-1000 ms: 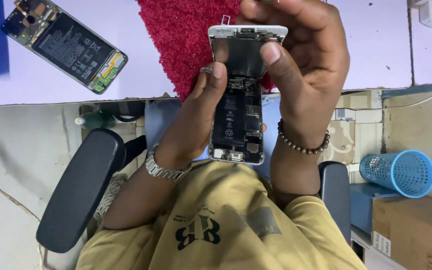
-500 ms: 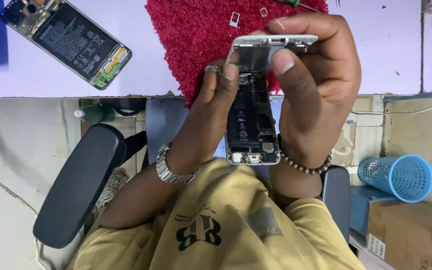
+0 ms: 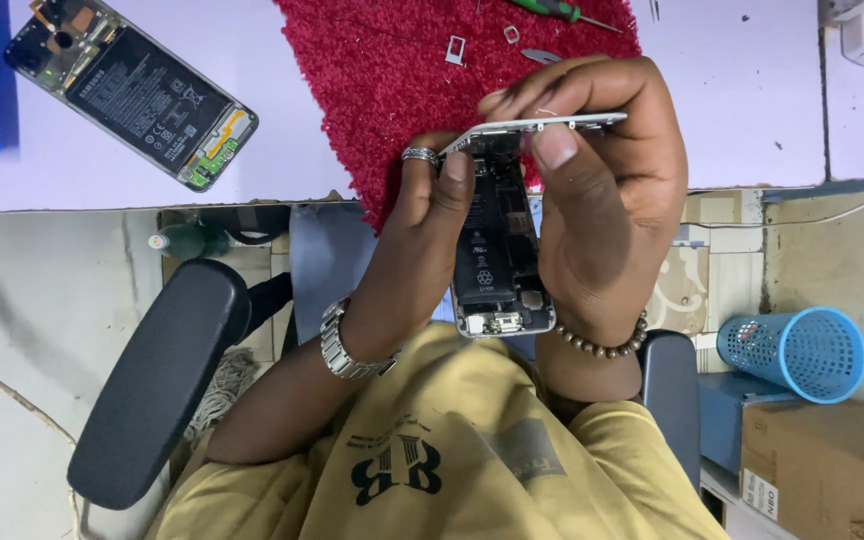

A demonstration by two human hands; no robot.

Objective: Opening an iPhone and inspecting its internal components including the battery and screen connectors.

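Since a second ago the screen panel [image 3: 537, 125] has hinged higher off the opened phone [image 3: 497, 255]; right hand [image 3: 602, 200] pinches it, left hand [image 3: 422, 240] apparently grips the body, above the lap.

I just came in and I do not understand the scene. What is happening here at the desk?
A seated person holds an opened phone in both hands, its battery and circuit boards showing. The left hand supports its side, while the right hand lifts the screen panel at the top end. A second opened phone lies on the desk, and small parts and a green screwdriver rest on the red mat.
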